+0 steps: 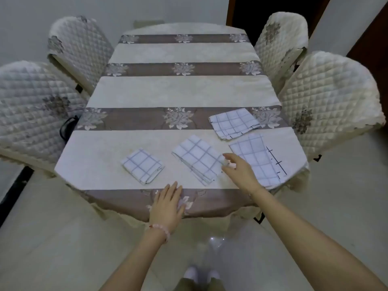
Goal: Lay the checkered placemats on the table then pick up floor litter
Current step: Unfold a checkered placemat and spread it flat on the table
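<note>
A person is standing at the near end of a long table [180, 91], which is covered by a cream tablecloth [100, 164] crossed by brown floral bands, with four quilted chairs [327, 97] pulled in along its sides. Four folded checkered placemats are lying bunched at the near right of the tabletop. The left placemat [142, 165] is sitting apart, the middle placemat [198, 162] is beside it, the far placemat [234, 122] is behind, and the corner placemat [258, 160] is lying right up against the table's near right edge. The left hand [168, 203], with a bead bracelet [160, 228] at its wrist, is resting flat on the near brown band with straight fingers, gripping nothing. The right hand [239, 171] is reaching into the gap between the middle and corner placemats with its fingers loosely spread and released. It is at or just above the middle one's right edge, and whether it is touching is hard to tell. No mat is being held. The laying-out seems to be only beginning, since all four are folded and crowded together. Several things could go wrong from here. The corner placemat could slide off the edge if the forearm brushes it. Pulling one mat could drag its neighbour askew, and the pressing left hand could ruck the cloth. The pale floor [52, 238] is showing no litter from here.
</note>
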